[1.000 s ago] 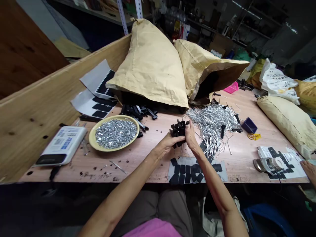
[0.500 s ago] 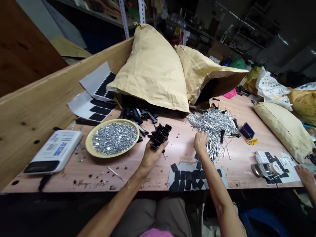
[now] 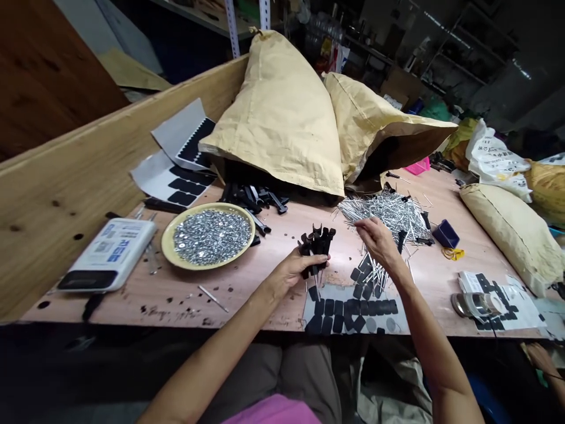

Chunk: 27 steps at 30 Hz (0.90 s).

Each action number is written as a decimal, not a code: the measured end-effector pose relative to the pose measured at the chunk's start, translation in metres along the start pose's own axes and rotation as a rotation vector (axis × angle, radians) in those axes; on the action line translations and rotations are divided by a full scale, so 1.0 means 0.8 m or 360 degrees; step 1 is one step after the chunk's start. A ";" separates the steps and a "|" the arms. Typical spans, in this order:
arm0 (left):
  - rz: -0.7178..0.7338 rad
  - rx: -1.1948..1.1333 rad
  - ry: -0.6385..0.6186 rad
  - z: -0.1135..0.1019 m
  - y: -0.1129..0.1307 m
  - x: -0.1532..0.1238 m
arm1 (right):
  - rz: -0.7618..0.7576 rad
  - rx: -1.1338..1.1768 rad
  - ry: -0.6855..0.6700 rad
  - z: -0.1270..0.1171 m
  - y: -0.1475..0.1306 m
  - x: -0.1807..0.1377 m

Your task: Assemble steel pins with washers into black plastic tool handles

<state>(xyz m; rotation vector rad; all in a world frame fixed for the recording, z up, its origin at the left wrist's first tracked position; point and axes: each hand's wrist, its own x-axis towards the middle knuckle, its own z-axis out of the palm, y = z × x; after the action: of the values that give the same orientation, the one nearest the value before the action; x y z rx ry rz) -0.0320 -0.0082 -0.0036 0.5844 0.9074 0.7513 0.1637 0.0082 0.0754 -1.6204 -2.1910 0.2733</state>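
Bundle of black plastic clips [image 3: 316, 246]: stood upright in the left hand, above the table's near middle, between the dish and the pin pile.
Left hand [image 3: 292, 272]: closed around the lower part of the bundle, thumb across the front; a thin metal pin stuck out below.
Right hand [image 3: 376, 241]: palm down at the near left edge of the pile of metal pins [image 3: 391, 213], fingertips drawn together on the pins; whether it gripped one could not be told.
Sheet of black pads [image 3: 353, 307]: lay flat at the table edge, just below both hands, with a few pins on it.
Dish of washers [image 3: 207, 237]: left of the bundle, near it, not touching.
Loose black clips [image 3: 258, 200]: spilled from under the paper sack [image 3: 282, 118], behind the dish.
Table [image 3: 260, 281]: pale wood, marked with dark specks.
White device [image 3: 110, 254]: lay far left, well apart from the hands.
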 end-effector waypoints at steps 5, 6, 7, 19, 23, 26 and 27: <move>0.0416 0.0359 0.0030 0.008 -0.005 -0.004 | -0.0264 -0.0139 -0.0298 -0.028 -0.051 0.005; 0.0479 0.0410 0.0026 0.009 -0.005 -0.006 | -0.0282 -0.0177 -0.0368 -0.031 -0.058 0.006; 0.0518 0.0453 0.0038 0.011 -0.005 -0.007 | -0.0303 -0.0224 -0.0432 -0.033 -0.062 0.007; 0.0650 0.0596 0.0053 0.017 -0.004 -0.005 | -0.0534 -0.0969 -0.0398 -0.056 -0.077 0.004; 0.0558 0.0636 0.0026 0.022 0.000 -0.008 | -0.0603 -0.0815 -0.0514 -0.049 -0.075 0.004; 0.0542 0.0652 0.0004 0.023 0.001 -0.008 | -0.0546 -0.0581 -0.0646 -0.047 -0.078 0.004; 0.0552 0.0654 -0.0008 0.023 0.000 -0.007 | -0.0525 -0.0493 -0.0695 -0.047 -0.079 0.004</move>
<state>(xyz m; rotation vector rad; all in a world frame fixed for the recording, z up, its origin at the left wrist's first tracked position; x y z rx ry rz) -0.0185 -0.0150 0.0085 1.1264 0.9747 0.8774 0.1241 -0.0109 0.1346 -1.4074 -2.9136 0.2134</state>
